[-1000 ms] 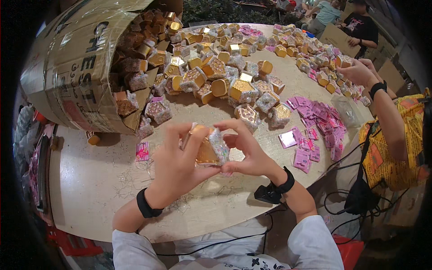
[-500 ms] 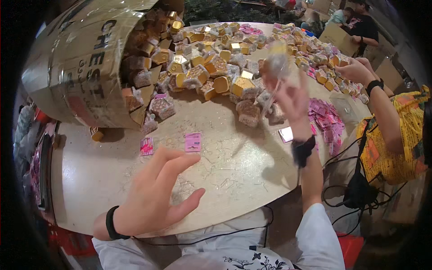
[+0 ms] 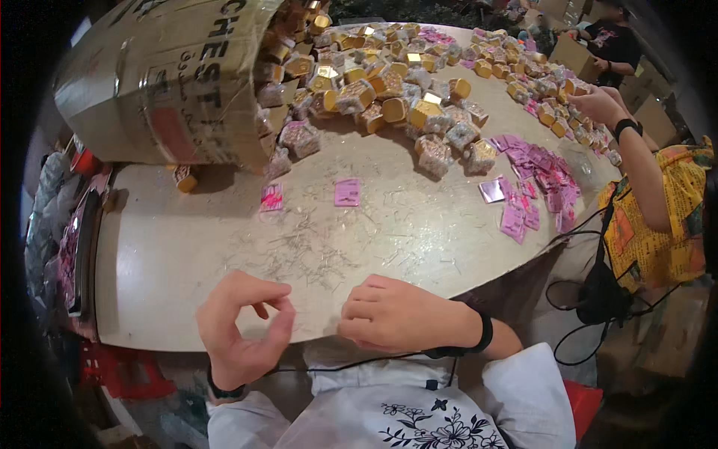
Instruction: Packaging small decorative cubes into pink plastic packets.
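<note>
My left hand is above the table's front edge with its thumb and index finger drawn together in a pinch; anything between the tips is too small to make out. Beside it on the right, my right hand is curled closed, its fingertips hidden underneath. Thin clear slivers are scattered over the tabletop just beyond both hands. Farther off lie a pink card and a pink-and-red packet. Behind these spreads a heap of small gold-capped pieces that look wrapped in clear bubbly film.
A large cardboard box lies on its side at the left, its opening spilling gold-capped pieces. Pink packets are piled at the right beside a shiny square. Another person's arm reaches in at the right, with black cables hanging nearby.
My right hand has come back from the heap to the front edge and no longer holds the blurred gold-and-clear piece. My left hand has closed from spread fingers into a pinch. The view has shifted.
</note>
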Demonstrator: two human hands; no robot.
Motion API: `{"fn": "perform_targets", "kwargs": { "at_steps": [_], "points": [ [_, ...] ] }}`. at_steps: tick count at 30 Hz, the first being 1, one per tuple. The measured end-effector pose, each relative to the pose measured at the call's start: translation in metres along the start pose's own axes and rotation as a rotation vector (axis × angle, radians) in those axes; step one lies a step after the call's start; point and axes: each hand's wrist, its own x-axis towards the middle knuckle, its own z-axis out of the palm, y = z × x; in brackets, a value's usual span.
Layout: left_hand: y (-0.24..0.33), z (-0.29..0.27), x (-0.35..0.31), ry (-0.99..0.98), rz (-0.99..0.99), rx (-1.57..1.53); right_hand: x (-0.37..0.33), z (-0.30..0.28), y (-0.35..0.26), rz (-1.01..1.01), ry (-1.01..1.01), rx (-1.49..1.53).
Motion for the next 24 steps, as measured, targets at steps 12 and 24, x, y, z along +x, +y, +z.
{"fn": "perform_targets", "kwargs": {
  "at_steps": [12, 24],
  "points": [
    [-0.096, -0.021, -0.113, 0.556, -0.74, -0.433, -0.083, 0.039, 0.027, 0.586, 0.365, 0.255],
    [-0.111, 0.002, -0.126, 0.714, -0.583, -0.28, -0.079, 0.054, 0.026, 0.749, 0.538, 0.416]
  ]
}}
